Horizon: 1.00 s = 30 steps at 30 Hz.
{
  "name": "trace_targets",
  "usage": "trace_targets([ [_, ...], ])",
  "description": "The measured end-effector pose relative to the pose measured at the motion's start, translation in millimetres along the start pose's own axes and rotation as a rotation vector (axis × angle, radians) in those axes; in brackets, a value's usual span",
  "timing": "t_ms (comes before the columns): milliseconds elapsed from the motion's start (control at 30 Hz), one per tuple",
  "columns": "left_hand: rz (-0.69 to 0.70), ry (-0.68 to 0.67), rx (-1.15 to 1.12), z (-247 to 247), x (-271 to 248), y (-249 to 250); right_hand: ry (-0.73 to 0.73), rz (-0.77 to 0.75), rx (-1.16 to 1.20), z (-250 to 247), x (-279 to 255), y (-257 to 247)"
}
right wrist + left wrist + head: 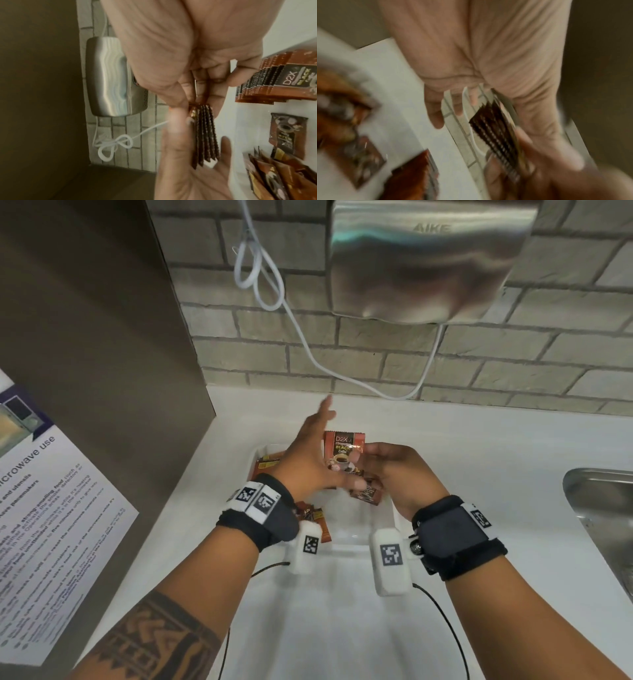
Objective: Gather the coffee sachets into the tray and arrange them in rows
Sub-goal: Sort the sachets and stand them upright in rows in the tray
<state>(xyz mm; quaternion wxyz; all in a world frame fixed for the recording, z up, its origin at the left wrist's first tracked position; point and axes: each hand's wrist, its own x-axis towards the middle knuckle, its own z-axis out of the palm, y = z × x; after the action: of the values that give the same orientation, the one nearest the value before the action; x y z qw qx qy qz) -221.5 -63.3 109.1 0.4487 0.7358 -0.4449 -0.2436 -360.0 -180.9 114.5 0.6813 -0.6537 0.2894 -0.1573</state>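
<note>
My right hand (363,462) pinches a stack of several red-brown coffee sachets (343,451) upright above the white tray (352,530). The stack's serrated edges (205,135) show in the right wrist view, fanned slightly. With fingers straight, my left hand (308,453) lays its palm (185,175) against the stack's side. In the left wrist view, which is blurred, the stack (494,129) lies past the palm. In the tray lie a fanned row of sachets (278,81), a single sachet (286,135) and a loose pile (274,182).
A steel hand dryer (428,258) hangs on the brick wall above, its white cable (274,296) looping down to the counter. A steel sink (599,508) is at the right. On the left stands a brown panel with a microwave notice (51,508).
</note>
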Motion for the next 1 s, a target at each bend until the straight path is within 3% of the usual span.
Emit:
trace_targets([
  [100,-0.264,-0.030,-0.627,1.2,-2.0,4.4,-0.059,-0.008,0.074,-1.2,-2.1,-3.0],
  [200,-0.303,-0.166,-0.974,6.1,-5.1,8.4,-0.086,-0.025,0.119,2.8,-2.7,-1.1],
  [300,-0.206,-0.243,-0.961,10.1,-4.5,11.1,-0.043,-0.056,0.056,2.6,-1.3,5.0],
  [433,-0.185,-0.209,-0.881,12.9,-2.6,10.6,0.039,-0.084,-0.102,-1.9,-1.5,-0.9],
  [567,-0.165,-0.184,-0.826,15.9,-2.0,6.7,0.153,-0.226,-0.323,-13.5,1.9,-10.0],
  [867,-0.130,-0.175,-0.542,18.5,-0.1,8.1,0.029,-0.237,-0.286,-23.2,14.9,-16.4],
  [1000,-0.123,-0.209,-0.518,16.1,1.3,4.8,-0.005,-0.257,-0.303,-27.9,16.4,-17.7],
])
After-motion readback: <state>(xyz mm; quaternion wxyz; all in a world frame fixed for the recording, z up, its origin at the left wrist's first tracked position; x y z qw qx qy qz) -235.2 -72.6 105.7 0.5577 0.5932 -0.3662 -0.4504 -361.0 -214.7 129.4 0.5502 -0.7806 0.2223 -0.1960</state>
